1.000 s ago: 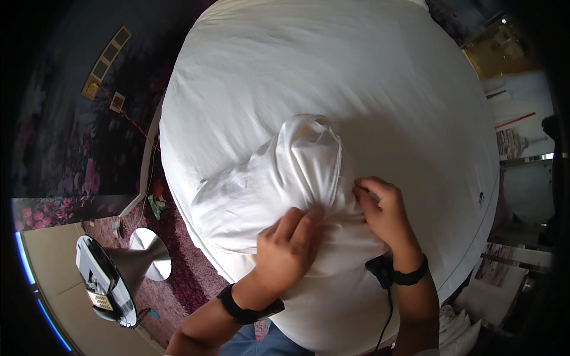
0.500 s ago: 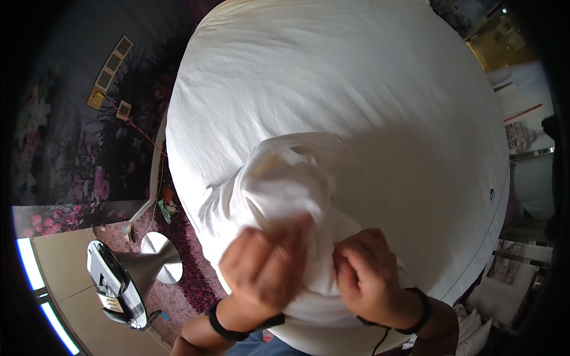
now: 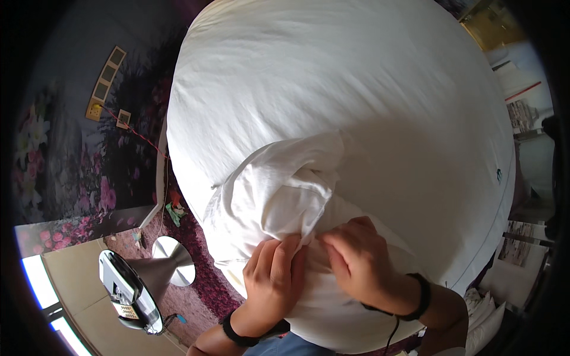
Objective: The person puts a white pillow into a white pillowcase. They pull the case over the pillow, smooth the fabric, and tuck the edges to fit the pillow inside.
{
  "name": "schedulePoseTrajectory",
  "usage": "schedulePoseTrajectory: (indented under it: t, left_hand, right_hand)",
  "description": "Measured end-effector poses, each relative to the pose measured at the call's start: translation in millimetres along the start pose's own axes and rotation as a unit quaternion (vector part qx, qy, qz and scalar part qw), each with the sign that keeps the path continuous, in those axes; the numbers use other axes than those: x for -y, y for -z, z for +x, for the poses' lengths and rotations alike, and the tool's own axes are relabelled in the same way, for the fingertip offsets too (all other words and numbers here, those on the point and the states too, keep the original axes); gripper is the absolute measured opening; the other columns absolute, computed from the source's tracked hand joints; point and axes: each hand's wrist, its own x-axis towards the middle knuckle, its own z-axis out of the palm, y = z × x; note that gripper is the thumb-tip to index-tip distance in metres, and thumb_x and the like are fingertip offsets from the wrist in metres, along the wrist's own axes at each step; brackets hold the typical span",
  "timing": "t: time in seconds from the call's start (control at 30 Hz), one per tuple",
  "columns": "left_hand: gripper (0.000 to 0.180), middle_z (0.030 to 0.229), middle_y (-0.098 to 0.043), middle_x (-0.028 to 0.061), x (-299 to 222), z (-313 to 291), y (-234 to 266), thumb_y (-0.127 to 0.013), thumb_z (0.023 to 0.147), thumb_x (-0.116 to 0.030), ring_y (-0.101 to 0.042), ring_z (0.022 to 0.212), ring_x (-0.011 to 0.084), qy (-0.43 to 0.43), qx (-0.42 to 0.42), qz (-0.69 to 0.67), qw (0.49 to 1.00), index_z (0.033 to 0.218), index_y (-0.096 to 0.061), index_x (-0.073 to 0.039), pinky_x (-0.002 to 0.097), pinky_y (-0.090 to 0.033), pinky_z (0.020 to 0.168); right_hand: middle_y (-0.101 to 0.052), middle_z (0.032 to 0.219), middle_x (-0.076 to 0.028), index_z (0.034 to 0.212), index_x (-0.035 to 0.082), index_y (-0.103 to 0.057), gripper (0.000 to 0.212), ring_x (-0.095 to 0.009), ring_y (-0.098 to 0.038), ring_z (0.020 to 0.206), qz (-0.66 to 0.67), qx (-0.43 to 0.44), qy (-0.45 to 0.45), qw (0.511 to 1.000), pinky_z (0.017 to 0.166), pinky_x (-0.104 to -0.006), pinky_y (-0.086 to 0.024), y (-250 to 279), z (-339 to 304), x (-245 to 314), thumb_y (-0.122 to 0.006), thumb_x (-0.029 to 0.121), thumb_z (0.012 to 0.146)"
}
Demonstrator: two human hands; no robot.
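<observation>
A bunched piece of white bed linen (image 3: 279,190) lies in loose folds at the near side of the bed; whether it is a pillowcase or a larger cover I cannot tell. My left hand (image 3: 274,270) is closed on a gathered fold of it, thumb and fingers pressed together. Close beside it on the right, my right hand (image 3: 359,258) has its fingers curled and pinched at the same linen, fingertips near the left hand's. Both wrists wear black bands. Beneath the linen spreads the white sheet (image 3: 332,71) over the bed.
On the left stands a round-topped table with a telephone (image 3: 124,305) and a flared metal base (image 3: 178,261). A red cord (image 3: 139,135) runs from a wall socket (image 3: 95,111). White pillows (image 3: 487,323) lie at the lower right. A small dark item (image 3: 499,175) sits near the bed's right edge.
My left hand, blurred and raised before, has come down to the right onto the linen beside my right hand. The linen's folds have opened and settled. The whole view has shifted slightly.
</observation>
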Motion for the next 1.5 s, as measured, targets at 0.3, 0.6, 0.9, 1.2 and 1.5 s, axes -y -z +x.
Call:
schedulePoseTrajectory:
  t: [0.3,0.6,0.9,1.2,1.5]
  left_hand:
    - [0.042,0.079,-0.059,0.0085,-5.8,-20.2,33.8,-0.070,0.062,0.011,-0.061,0.062,0.0239,-0.073,-0.045,-0.050,0.995,0.102,-0.067,-0.001,0.0325,-0.049,0.053]
    - [0.034,0.084,-0.058,0.0085,-1.3,-65.9,79.1,-0.069,0.068,0.010,-0.058,0.064,0.0212,-0.040,-0.092,-0.038,0.994,0.097,-0.065,-0.007,0.0306,-0.048,0.055]
    - [0.039,0.090,-0.059,0.0092,18.6,-80.8,96.1,-0.068,0.070,0.011,-0.059,0.069,0.0209,-0.009,-0.136,-0.016,0.991,0.103,-0.062,-0.010,0.0300,-0.047,0.056]
    - [0.041,0.084,-0.059,0.0037,8.4,-89.7,79.9,-0.072,0.060,0.008,-0.060,0.062,0.0165,-0.055,-0.100,-0.004,0.993,0.097,-0.071,-0.009,0.0275,-0.047,0.048]
    - [0.045,0.081,-0.059,0.0067,8.3,-28.5,109.6,-0.087,0.063,-0.028,-0.059,0.065,0.0233,-0.113,-0.002,0.049,0.992,0.096,-0.069,-0.005,0.0329,-0.048,0.056]
  right_hand:
    - [-0.068,0.105,-0.011,0.112,0.007,-0.066,0.034,-0.033,-0.068,0.088,-0.008,0.079,-0.016,0.997,0.072,-0.0389,-0.056,34.4,52.0,-28.7,-0.069,0.001,0.079]
    - [-0.065,0.083,-0.009,0.087,0.002,-0.066,0.020,-0.028,-0.063,0.069,-0.019,0.019,0.165,0.986,0.061,-0.0380,-0.052,-8.7,56.2,-34.0,-0.072,-0.006,0.069]
    - [-0.058,0.076,-0.006,0.080,0.004,-0.062,0.014,-0.024,-0.059,0.067,-0.051,0.207,0.149,0.966,0.061,-0.0357,-0.050,53.0,-37.8,22.6,-0.072,0.002,0.070]
    - [-0.062,0.081,-0.005,0.084,0.007,-0.066,0.030,-0.023,-0.058,0.064,-0.009,0.029,0.183,0.983,0.057,-0.0350,-0.045,15.6,-3.5,13.1,-0.080,0.003,0.057]
    - [-0.059,0.084,-0.004,0.088,0.003,-0.067,0.026,-0.022,-0.058,0.066,-0.016,-0.075,0.182,0.980,0.058,-0.0347,-0.048,-16.5,-16.8,11.2,-0.075,-0.001,0.064]
